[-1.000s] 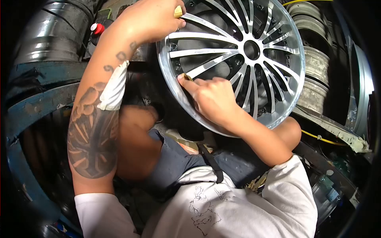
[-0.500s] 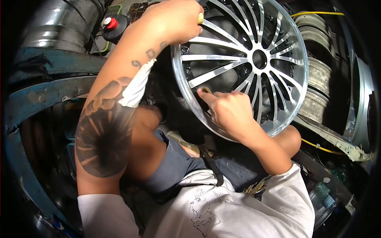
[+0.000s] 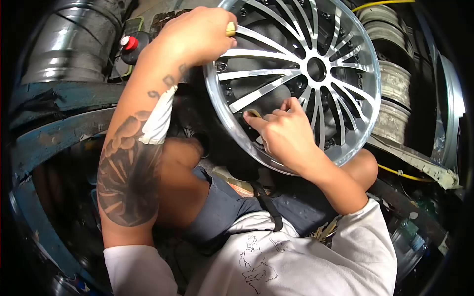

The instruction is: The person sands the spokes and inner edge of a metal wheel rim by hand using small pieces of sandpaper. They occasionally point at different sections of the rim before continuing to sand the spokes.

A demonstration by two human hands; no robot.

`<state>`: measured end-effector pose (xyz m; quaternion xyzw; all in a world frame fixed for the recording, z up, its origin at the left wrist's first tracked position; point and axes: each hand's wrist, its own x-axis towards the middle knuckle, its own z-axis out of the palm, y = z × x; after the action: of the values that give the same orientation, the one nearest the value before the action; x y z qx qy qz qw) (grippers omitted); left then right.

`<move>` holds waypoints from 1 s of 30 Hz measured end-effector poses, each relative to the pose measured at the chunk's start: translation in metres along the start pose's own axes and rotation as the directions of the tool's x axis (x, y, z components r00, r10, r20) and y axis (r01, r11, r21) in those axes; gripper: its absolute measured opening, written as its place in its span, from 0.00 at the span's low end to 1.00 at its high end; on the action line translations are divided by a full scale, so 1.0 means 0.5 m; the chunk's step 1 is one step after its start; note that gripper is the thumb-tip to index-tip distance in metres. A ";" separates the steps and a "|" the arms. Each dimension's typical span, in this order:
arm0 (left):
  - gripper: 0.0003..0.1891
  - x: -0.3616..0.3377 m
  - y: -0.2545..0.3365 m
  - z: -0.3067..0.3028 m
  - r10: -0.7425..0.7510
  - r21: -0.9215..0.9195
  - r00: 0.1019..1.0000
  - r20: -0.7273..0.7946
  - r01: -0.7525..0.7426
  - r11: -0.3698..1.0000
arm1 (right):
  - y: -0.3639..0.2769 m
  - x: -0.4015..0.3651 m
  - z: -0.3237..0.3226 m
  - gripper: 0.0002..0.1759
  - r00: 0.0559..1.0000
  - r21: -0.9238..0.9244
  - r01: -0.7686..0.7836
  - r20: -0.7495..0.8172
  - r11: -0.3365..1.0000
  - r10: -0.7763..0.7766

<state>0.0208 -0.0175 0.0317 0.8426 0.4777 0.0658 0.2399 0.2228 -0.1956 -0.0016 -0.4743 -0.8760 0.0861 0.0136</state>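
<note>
A multi-spoke alloy wheel rim (image 3: 239, 100), bright-faced with black between the spokes, stands tilted before my lap. My left hand (image 3: 202, 37) is closed at the rim's upper left edge, with a small yellow piece (image 3: 230, 29) showing by its fingers at the end of a spoke. Lower down, my right hand (image 3: 286, 130) reaches over the near edge. Its forefinger points left, against a thin yellowish strip (image 3: 255, 113) near another spoke's outer end; the other fingers are curled. A white wrap (image 3: 159, 118) shows beside my left forearm.
Stacked wheel rims (image 3: 390, 89) stand on the right, and another rim (image 3: 453, 113) leans beyond them. A blue metal frame (image 3: 64, 118) runs along the left. Behind it are a large metal drum-like rim (image 3: 69, 44) and a dark bottle with a red cap (image 3: 129, 43).
My left hand has moved left and down, outward along the spoke. My right hand stays near the same spoke end, with a finger now raised. The wheel sits slightly further left in view.
</note>
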 end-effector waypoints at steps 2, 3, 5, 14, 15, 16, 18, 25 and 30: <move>0.14 0.002 -0.022 0.008 0.173 0.034 0.985 -0.001 -0.173 0.984 | -0.008 0.011 -0.004 0.26 0.997 0.021 0.007 -0.073 1.000 -0.005; 0.14 0.002 -0.023 0.010 0.262 0.048 0.965 0.002 -0.262 0.964 | 0.000 0.031 0.002 0.25 0.988 0.024 0.004 -0.154 1.000 0.000; 0.17 0.013 0.012 0.019 0.100 -0.115 0.991 0.092 -0.089 0.989 | 0.013 0.015 0.016 0.23 0.999 0.082 -0.035 -0.035 0.996 0.038; 0.12 -0.001 0.058 -0.021 0.212 -0.513 0.897 0.388 0.019 0.858 | 0.119 0.009 -0.039 0.12 0.911 0.897 -0.130 -0.060 0.422 0.408; 0.13 -0.001 0.063 -0.017 0.263 -0.590 0.889 0.375 0.010 0.808 | 0.114 0.010 -0.039 0.12 0.872 0.961 -0.208 0.098 0.182 0.479; 0.15 -0.004 0.065 -0.017 0.250 -0.623 0.874 0.417 0.074 0.779 | 0.110 0.012 -0.042 0.13 0.868 0.977 -0.193 0.129 0.087 0.479; 0.14 -0.005 0.072 -0.024 0.222 -0.593 0.828 0.515 0.157 0.790 | 0.104 0.006 -0.071 0.13 0.838 0.959 -0.284 0.259 -0.021 0.481; 0.11 -0.001 0.091 -0.034 0.265 -0.638 0.868 0.421 0.075 0.766 | 0.095 -0.002 -0.084 0.24 0.948 0.864 -0.095 0.231 -0.494 0.221; 0.16 0.007 0.083 -0.015 0.333 -0.699 0.886 0.324 -0.014 0.715 | 0.108 0.001 -0.058 0.21 0.980 0.797 -0.042 0.150 -0.602 0.130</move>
<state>0.0526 -0.0298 0.0571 0.7311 0.2723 0.0721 0.6214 0.2704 -0.1622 0.0179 -0.2858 -0.2672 0.8074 0.4416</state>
